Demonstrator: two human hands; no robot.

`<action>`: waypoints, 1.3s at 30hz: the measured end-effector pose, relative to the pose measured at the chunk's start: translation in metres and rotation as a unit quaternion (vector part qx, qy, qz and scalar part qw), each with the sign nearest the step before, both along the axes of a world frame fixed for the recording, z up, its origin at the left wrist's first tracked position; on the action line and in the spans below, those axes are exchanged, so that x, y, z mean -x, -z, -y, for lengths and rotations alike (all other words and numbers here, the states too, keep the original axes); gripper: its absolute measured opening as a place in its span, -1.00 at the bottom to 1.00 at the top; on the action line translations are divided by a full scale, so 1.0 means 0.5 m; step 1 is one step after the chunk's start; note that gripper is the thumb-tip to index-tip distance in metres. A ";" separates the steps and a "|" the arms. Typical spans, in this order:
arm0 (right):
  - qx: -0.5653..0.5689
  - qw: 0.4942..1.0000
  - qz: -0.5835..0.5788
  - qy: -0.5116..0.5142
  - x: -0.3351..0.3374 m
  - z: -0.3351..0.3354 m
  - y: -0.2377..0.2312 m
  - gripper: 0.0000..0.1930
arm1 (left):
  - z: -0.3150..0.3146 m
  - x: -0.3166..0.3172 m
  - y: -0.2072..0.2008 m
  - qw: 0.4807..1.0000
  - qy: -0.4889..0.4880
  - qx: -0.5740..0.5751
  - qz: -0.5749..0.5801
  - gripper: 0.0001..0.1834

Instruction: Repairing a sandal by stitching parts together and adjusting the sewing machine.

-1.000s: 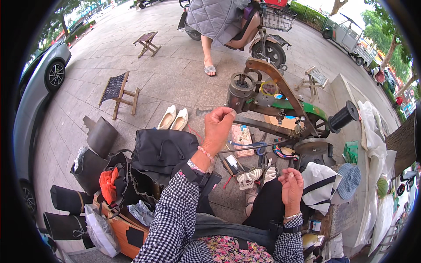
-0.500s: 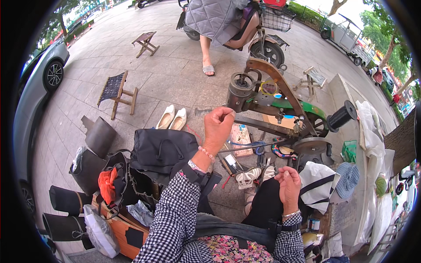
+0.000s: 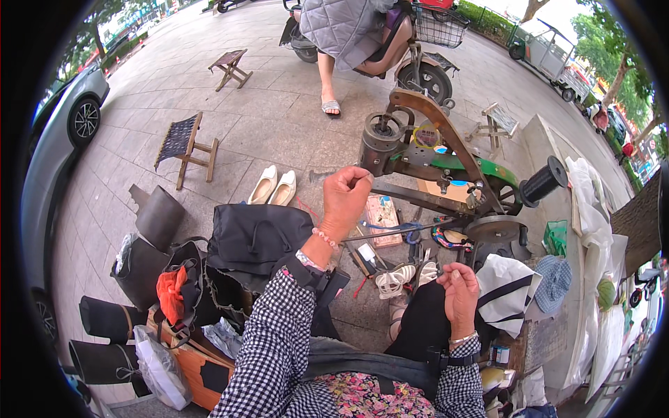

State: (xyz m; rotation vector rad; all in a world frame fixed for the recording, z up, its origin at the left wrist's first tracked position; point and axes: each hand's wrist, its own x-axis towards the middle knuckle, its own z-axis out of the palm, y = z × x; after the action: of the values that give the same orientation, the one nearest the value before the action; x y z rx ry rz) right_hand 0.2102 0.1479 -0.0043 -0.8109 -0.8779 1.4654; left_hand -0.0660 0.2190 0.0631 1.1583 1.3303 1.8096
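My left hand is raised in the middle of the view, fingers curled into a pinch beside the arm of a shoe-repair sewing machine. What it pinches, if anything, is too fine to see. Lower down, over my dark-clad knee, my right hand is closed too, thumb against fingertips, and I cannot make out anything in it. A large black spool sticks out at the machine's right end. On the ground below the machine lie white strappy sandals and a box of small parts.
A black bag and white flat shoes stand left of my left arm. Farther out are a folding stool, rolled dark sheets and an orange cloth. Ahead, a person sits on a scooter. A white bag lies at right.
My left hand has shifted very slightly upward, still pinched. The right hand stays almost where it was. The seated person's sandalled foot has moved a little.
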 end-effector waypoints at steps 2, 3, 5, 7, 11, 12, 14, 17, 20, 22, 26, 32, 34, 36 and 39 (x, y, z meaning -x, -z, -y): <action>0.000 1.000 0.001 0.002 0.000 0.000 0.000 -0.84 | -0.003 0.001 0.001 1.000 0.000 -0.005 0.003 -0.93; -0.001 1.000 0.000 0.002 -0.001 0.000 0.001 -0.84 | -0.004 0.001 0.003 1.000 0.000 -0.010 0.006 -0.93; -0.001 1.000 -0.001 0.002 -0.001 0.000 0.002 -0.84 | -0.010 0.004 0.010 1.000 -0.002 -0.017 0.000 -0.93; 0.000 1.000 -0.007 -0.002 -0.001 -0.001 0.002 -0.84 | -0.010 0.005 0.011 1.000 -0.004 -0.024 -0.007 -0.93; 0.003 1.000 -0.002 0.000 -0.002 -0.003 0.000 -0.85 | -0.009 -0.002 0.001 0.999 -0.015 -0.038 0.005 -0.94; 0.009 1.000 0.028 -0.005 0.001 -0.005 -0.004 -0.85 | -0.010 -0.004 -0.001 0.999 -0.023 -0.041 0.004 -0.94; 0.015 0.998 0.059 -0.011 0.011 -0.012 -0.021 -0.86 | -0.013 -0.009 -0.009 0.999 -0.027 -0.037 0.013 -0.94; 0.038 0.987 0.148 -0.039 0.059 -0.034 -0.092 -0.86 | -0.016 -0.011 -0.003 0.999 -0.032 -0.036 0.021 -0.94; -0.053 0.979 0.182 -0.073 0.133 -0.072 -0.176 -0.82 | -0.016 -0.015 -0.009 0.998 -0.049 -0.051 -0.004 -0.95; -0.099 0.962 0.230 -0.109 0.181 -0.103 -0.210 -0.83 | -0.013 -0.016 -0.011 0.996 -0.068 -0.059 -0.029 -0.95; -0.117 0.957 0.253 -0.082 0.264 -0.164 -0.232 -0.82 | -0.021 -0.026 -0.006 0.995 -0.064 -0.077 0.020 -0.96; -0.112 0.963 0.244 -0.039 0.330 -0.184 -0.247 -0.77 | -0.027 -0.035 0.001 0.991 -0.091 -0.102 0.009 -0.96; -0.115 0.958 0.262 -0.023 0.339 -0.189 -0.239 -0.78 | -0.030 -0.034 0.008 0.989 -0.097 -0.111 0.005 -0.96; -0.118 0.953 0.280 -0.008 0.348 -0.193 -0.233 -0.78 | -0.029 -0.033 0.011 0.991 -0.088 -0.100 -0.012 -0.97; -0.156 0.939 0.304 0.045 0.362 -0.198 -0.225 -0.81 | -0.038 -0.035 0.018 0.987 -0.088 -0.128 0.030 -0.96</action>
State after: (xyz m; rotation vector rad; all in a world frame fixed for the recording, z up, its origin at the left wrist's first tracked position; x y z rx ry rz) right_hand 0.0292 0.2467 0.1084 -1.0637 -1.4717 0.9581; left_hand -0.0485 0.2378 0.0541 1.1362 1.2246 2.1766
